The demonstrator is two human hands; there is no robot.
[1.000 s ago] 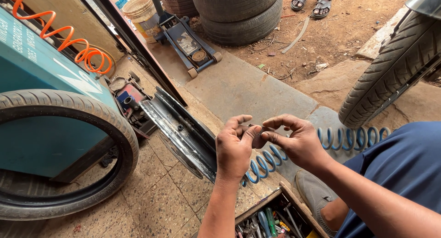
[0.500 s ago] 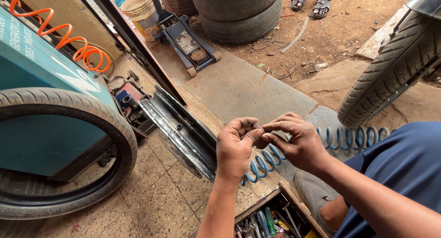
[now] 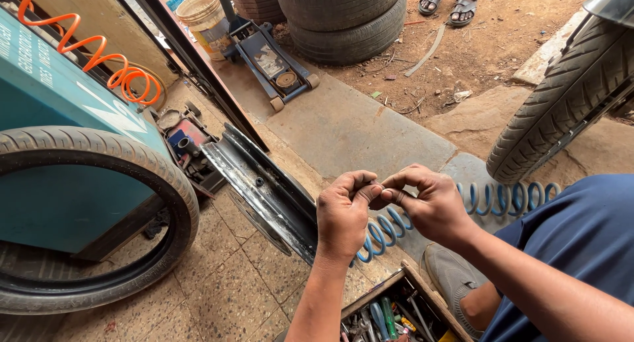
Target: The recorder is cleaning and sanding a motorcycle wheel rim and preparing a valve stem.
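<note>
Centrally, two bare hands meet above a tiled floor [image 3: 218, 289], seen from the person's own head. Both the left hand [image 3: 343, 213] and the right hand [image 3: 429, 203] have fingertips pinched together where they touch; something very small and dark seems to be between them, but what it is cannot be told. Each grip is narrow, thumb against bent fingers.

Just beneath the hands a blue coiled hose [image 3: 462, 206] runs from the near centre toward the right, lying on the floor. Just left of the hands, a bare metal wheel rim [image 3: 264, 190] stands tilted on edge. Farther left, a black tyre [image 3: 99, 216] leans against a teal machine [image 3: 59, 131], with an orange coiled hose [image 3: 99, 58] draped over it.

At the near edge, below the hands, sits a wooden toolbox [image 3: 389, 309] holding screwdrivers and other tools. The person's blue-clad knee fills the near right. At far centre lie stacked tyres [image 3: 343, 18], a floor jack [image 3: 271, 58] and a bucket [image 3: 201, 15]. At right stands a motorcycle wheel [image 3: 561, 98].
</note>
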